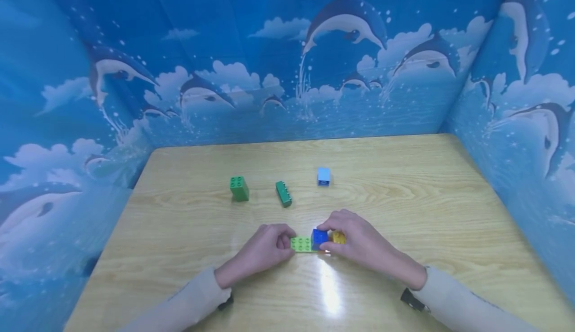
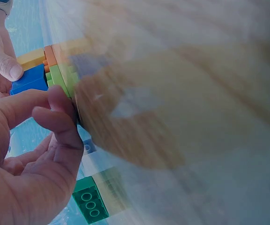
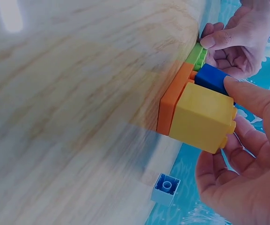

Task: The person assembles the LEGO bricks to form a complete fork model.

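My right hand point(image 1: 359, 237) pinches the blue brick point(image 1: 319, 238), beside the yellow brick point(image 3: 202, 117); left hand point(image 1: 268, 245) seems to pinch the lime brick point(image 1: 301, 244).

I am at a table point(image 1: 395, 172) in a screened corner, which looks like a small play booth. Blue sheets point(image 1: 197, 2) close it on the left, the far and the right side, and they carry printed dolphins point(image 1: 343, 15), clouds point(image 1: 233, 75) and water point(image 1: 251, 125). My table has a light wood surface with toy blocks point(image 1: 240, 191) on it. Whether this is inside a home, a school or a studio, I cannot tell.
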A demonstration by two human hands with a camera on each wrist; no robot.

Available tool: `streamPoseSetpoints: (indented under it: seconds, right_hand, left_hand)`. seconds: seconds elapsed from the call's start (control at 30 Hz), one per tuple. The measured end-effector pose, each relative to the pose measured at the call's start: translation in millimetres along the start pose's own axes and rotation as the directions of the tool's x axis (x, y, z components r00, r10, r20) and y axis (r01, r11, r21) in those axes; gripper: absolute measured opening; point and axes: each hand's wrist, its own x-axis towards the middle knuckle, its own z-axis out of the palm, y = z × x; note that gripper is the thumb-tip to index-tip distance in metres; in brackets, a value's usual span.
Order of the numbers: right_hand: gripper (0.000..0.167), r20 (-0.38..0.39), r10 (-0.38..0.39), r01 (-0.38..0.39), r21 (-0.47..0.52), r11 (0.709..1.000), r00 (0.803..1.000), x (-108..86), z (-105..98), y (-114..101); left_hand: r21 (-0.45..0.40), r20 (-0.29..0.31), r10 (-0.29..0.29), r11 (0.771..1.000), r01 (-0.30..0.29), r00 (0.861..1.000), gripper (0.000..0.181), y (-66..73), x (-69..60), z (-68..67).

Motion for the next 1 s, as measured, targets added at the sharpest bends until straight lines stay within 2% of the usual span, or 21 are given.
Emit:
streamPoseSetpoints:
  seconds: [0.2,0.4,0.73,1.0]
  right_hand:
    - [0.035,-0.016,-0.034,0.033,-0.025,0.999,0.999,-0.1,0.1,-0.5]
    - [0.036,-0.043,-0.069,0.066,-0.072,0.995,0.997,-1.7,1.7,-1.0]
    - [0.037,-0.061,-0.078,0.072,-0.094,0.993,0.995,-3.4,2.7,-1.4]
    - [0.038,-0.065,-0.118,0.110,-0.117,0.987,0.991,-2.7,6.1,-0.7]
  left_hand:
    - [0.006,-0.006,0.017,1.000,-0.017,1.000,0.035,-0.4,0.3,1.3]
    - [-0.001,0.001,0.004,1.000,-0.004,1.000,0.035,1.6,1.0,1.1]
    - [-0.008,0.008,0.002,1.000,-0.002,1.000,0.035,0.0,1.7,1.8]
    - [-0.008,0.014,-0.007,1.000,0.007,1.000,0.034,-0.6,0.5,0.7]
